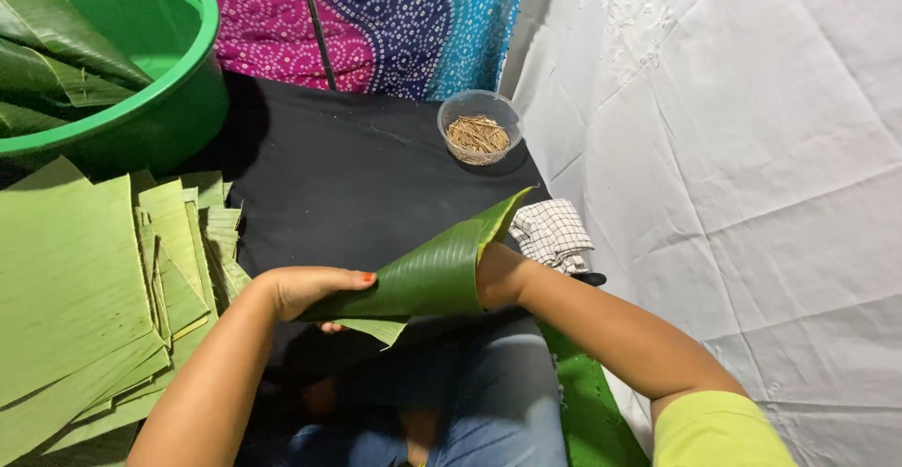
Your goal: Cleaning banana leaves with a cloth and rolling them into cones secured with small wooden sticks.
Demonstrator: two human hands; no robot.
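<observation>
**Mina:** What is the person holding over the black cloth (357, 176)?

**Tom:** A big green leaf (427, 274), rolled into a cone. It sits right in the middle, just in front of the cloth and above the person's lap.

**Mina:** Which hand does what?

**Tom:** The left hand (310, 290) wraps the narrow end. Its fingers (352, 279) are curled tight around the leaf. The right hand (503, 274) goes inside the wide end, so I cannot tell how its fingers stand.

**Mina:** Is the leaf heavy?

**Tom:** I think it is very light. It bends easily, but it looks smooth and a bit shiny, so it may slip. It may also tear along its lines if you pull hard.

**Mina:** So where should you hold it?

**Tom:** At the narrow end, where the layers overlap, with a soft squeeze. Not at the thin pointed edge.

**Mina:** What else is near the cloth?

**Tom:** A stack of cut leaves (85, 288) lies left of it. A green tub (178, 101) stands at its far left corner. A small bowl of little sticks (479, 129) sits at its far right corner, and a checked rag (554, 232) lies at its right edge.
</observation>
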